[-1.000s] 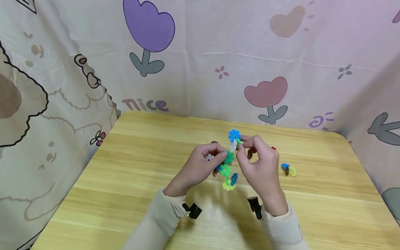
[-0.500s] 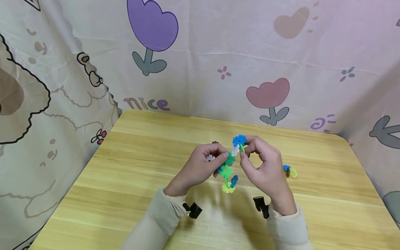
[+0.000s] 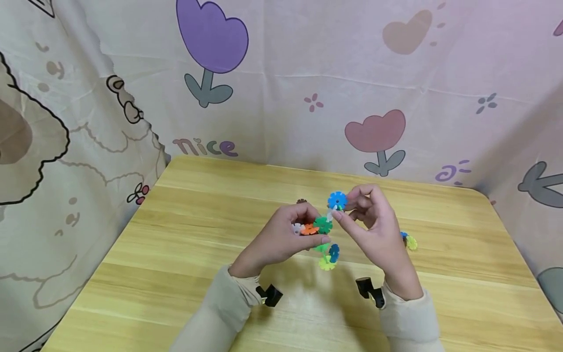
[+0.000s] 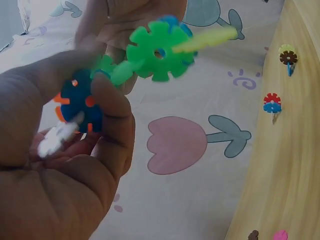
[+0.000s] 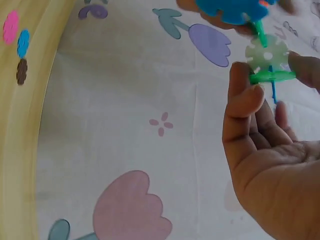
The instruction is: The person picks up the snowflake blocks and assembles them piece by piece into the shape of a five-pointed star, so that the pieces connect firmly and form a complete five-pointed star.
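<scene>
My left hand (image 3: 281, 234) grips a chain of interlocking plastic snowflake discs, held up over the table. Its thumb lies across the chain, with an orange disc (image 3: 309, 229), a white disc (image 3: 297, 228) and a dark green disc (image 3: 323, 225) showing above. Below hang a yellow disc (image 3: 327, 264) and a dark blue disc (image 3: 334, 253). At the chain's upper end my right hand (image 3: 374, 225) pinches a pale white disc (image 5: 267, 54) and a green disc (image 5: 272, 76) slotted together. A blue disc (image 3: 337, 200) stands upright by its fingertips.
On the wooden table (image 3: 154, 254), a yellow and blue cluster (image 3: 410, 242) lies right of my right hand. A brown disc (image 3: 301, 201) sits behind the left hand. The left wrist view shows a red and blue cluster (image 4: 272, 102). A patterned cloth (image 3: 281, 98) hangs behind.
The left thumb has shifted lower on the chain, bringing the orange disc into view. The right hand has moved slightly right, its fingers now around the white disc beneath the blue one.
</scene>
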`<state>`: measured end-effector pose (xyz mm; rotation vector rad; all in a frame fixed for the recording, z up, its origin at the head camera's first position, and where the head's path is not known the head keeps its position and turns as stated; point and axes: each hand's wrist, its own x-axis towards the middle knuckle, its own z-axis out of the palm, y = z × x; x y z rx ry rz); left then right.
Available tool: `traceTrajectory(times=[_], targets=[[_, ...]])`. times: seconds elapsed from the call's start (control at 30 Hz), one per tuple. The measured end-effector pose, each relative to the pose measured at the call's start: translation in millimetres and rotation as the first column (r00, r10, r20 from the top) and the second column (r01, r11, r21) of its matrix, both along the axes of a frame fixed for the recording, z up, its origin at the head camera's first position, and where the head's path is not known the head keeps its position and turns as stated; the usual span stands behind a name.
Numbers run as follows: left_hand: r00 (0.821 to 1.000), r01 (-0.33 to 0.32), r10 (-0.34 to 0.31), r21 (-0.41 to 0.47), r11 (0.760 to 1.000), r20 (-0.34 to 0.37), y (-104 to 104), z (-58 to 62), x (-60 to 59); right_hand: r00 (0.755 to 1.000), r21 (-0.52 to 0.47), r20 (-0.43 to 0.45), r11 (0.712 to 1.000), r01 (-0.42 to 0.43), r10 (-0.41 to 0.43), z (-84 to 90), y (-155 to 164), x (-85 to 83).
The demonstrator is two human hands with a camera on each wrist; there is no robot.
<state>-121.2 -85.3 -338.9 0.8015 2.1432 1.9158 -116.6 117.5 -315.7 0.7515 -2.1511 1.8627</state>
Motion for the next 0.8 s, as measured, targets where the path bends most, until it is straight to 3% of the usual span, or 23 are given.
traceTrajectory(times=[0.23, 0.5, 0.63, 0.8], targets=[[0.999, -0.015, 0.014, -0.031, 0.999, -0.040, 2.9, 0.1, 1.9, 0.991, -0.048, 0.052, 0.992, -0.118, 0.120, -0.8, 5.8, -1.1], [0.998, 0.010, -0.012, -0.032, 0.999, -0.067, 1.8, 0.0, 1.0, 0.982, -0.001, 0.168, 0.996, -0.084, 0.083, 2.3, 4.9, 0.9], [0.999, 0.025, -0.026, -0.035, 0.999, -0.035, 2.3, -2.5, 0.2, 0.972, 0.022, 0.223, 0.996, -0.082, 0.075, -0.2, 6.4, -1.4], [1.000, 0.012, -0.012, -0.039, 0.999, 0.003, 2.5, -4.8, 1.3, 0.955, -0.022, 0.274, 0.994, -0.110, 0.112, -5.3, 6.9, -4.8]])
